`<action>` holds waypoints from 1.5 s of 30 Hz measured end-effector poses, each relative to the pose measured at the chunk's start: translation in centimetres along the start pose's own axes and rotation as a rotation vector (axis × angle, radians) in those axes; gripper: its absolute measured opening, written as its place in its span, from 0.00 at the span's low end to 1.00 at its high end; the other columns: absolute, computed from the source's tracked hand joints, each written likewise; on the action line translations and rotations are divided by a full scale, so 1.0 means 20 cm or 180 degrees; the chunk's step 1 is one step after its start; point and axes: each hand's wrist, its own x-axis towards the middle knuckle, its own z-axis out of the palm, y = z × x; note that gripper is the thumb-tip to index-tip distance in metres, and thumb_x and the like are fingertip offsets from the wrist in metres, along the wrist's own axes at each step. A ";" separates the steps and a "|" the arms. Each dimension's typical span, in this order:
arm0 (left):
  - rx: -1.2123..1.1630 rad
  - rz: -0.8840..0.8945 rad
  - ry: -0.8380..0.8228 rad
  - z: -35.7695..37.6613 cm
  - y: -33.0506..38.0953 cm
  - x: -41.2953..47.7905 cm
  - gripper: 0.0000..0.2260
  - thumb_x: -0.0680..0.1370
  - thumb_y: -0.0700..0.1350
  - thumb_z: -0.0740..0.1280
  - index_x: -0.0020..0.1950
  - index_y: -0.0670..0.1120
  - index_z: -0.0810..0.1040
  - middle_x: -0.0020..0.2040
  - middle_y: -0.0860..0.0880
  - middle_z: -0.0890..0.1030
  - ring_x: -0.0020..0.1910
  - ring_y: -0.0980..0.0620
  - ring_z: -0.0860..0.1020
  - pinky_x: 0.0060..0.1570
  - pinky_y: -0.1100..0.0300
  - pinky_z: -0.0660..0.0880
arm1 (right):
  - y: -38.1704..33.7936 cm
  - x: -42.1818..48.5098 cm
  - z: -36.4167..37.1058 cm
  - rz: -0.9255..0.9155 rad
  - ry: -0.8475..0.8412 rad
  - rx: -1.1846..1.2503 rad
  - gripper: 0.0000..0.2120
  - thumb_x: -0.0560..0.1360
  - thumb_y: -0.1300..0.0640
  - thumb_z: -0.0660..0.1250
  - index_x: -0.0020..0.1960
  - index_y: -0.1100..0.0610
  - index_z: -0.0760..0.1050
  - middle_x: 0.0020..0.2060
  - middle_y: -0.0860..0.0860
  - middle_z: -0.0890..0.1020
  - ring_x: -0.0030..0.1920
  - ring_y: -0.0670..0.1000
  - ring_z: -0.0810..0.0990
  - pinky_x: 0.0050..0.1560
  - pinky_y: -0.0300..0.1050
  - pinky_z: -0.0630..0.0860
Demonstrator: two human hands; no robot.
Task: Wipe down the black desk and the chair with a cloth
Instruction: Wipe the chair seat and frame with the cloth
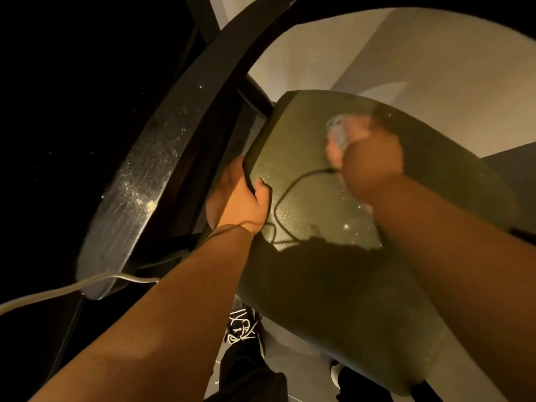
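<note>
So our right hand (371,161) is bunched around a pale cloth (338,134), kinda blurry, pressing it onto the far side of the olive chair seat (304,204). Our left hand (237,198) clamps the seat's left edge with the thumb on top. The rest of the seat runs toward us from the cloth, and it has specks (346,226) beside the forearm. The dusty black table (139,181) sits just left of the chair, nearer the left hand. A white cable (58,294) drapes off its near corner, so it may snag.

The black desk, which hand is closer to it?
Left. The left hand grips the chair beside the black desk; the right hand holds the cloth farther away, across the seat.
</note>
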 end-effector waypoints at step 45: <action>0.0638 0.1409 0.0116 0.08 0.22 0.08 0.29 0.77 0.53 0.61 0.79 0.49 0.69 0.82 0.45 0.64 0.81 0.43 0.61 0.78 0.43 0.57 | 0.28 0.25 -0.18 0.0502 0.0045 -0.0047 0.12 0.79 0.46 0.59 0.52 0.54 0.74 0.42 0.52 0.78 0.38 0.55 0.76 0.38 0.45 0.70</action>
